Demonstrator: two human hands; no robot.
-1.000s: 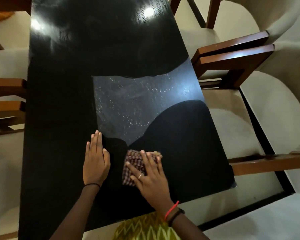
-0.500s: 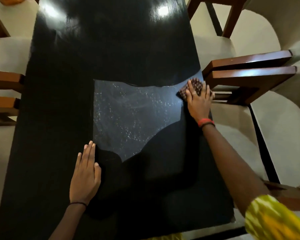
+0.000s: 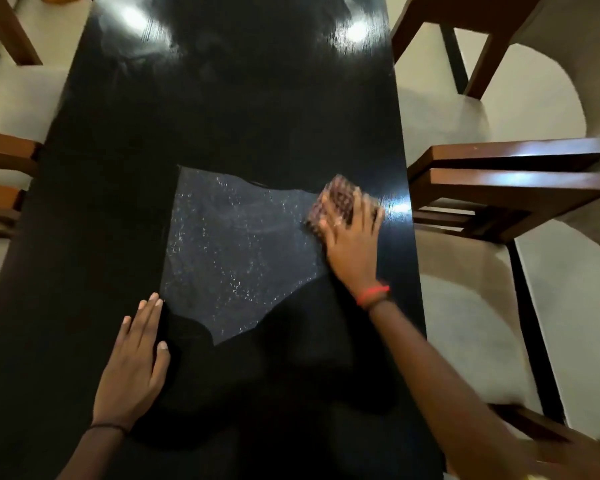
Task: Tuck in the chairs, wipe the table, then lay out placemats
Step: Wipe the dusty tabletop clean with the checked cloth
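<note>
A long glossy black table [image 3: 222, 109] fills the middle of the view. My right hand [image 3: 352, 242] lies flat on a folded brown checked cloth [image 3: 333, 199] and presses it onto the table near the right edge; the hand is blurred. My left hand [image 3: 136, 362] rests flat on the table near its front, fingers straight and together. A lit patch of the tabletop between my hands shows fine specks and streaks. No placemats are in view.
Cream-cushioned chairs with brown wooden arms [image 3: 513, 181] stand along the right side, their arms close to the table edge. More chair arms [image 3: 4, 157] show at the left edge. Another chair frame [image 3: 465, 36] stands at the far right.
My right hand swept the cloth from the table's front middle out to the right edge, then slid it back a little to the left. My left hand stayed flat in place.
</note>
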